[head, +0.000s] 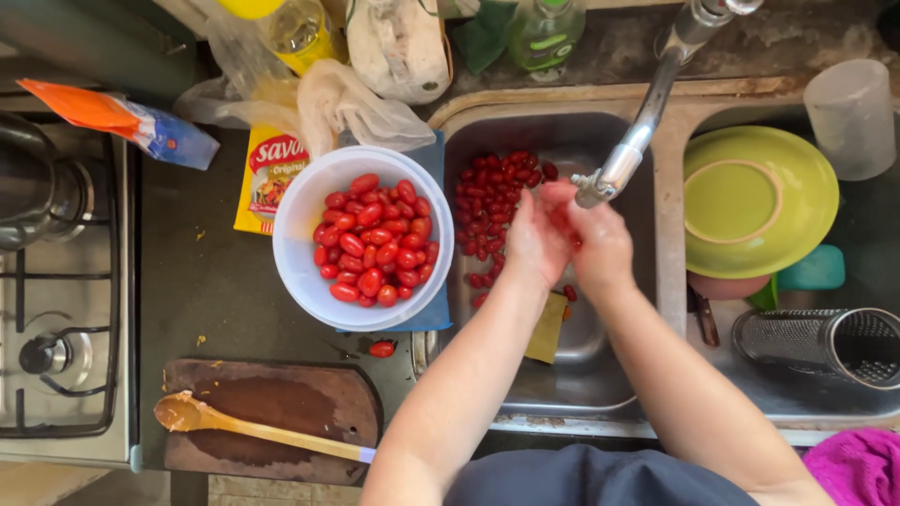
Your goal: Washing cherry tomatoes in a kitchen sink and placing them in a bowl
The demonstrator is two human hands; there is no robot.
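Note:
My left hand and my right hand are cupped together over the steel sink, just under the tap spout. A few small red tomatoes show between the fingers of both hands. A heap of the same red cherry tomatoes lies in the sink to the left of my hands. A white plastic bowl full of cherry tomatoes stands on the dark counter left of the sink. One stray tomato lies on the counter below the bowl.
A wooden board with a wooden spoon lies at the front left, beside a gas stove. The right basin holds a green plate, a metal grater and a clear cup. Bottles and bags stand at the back.

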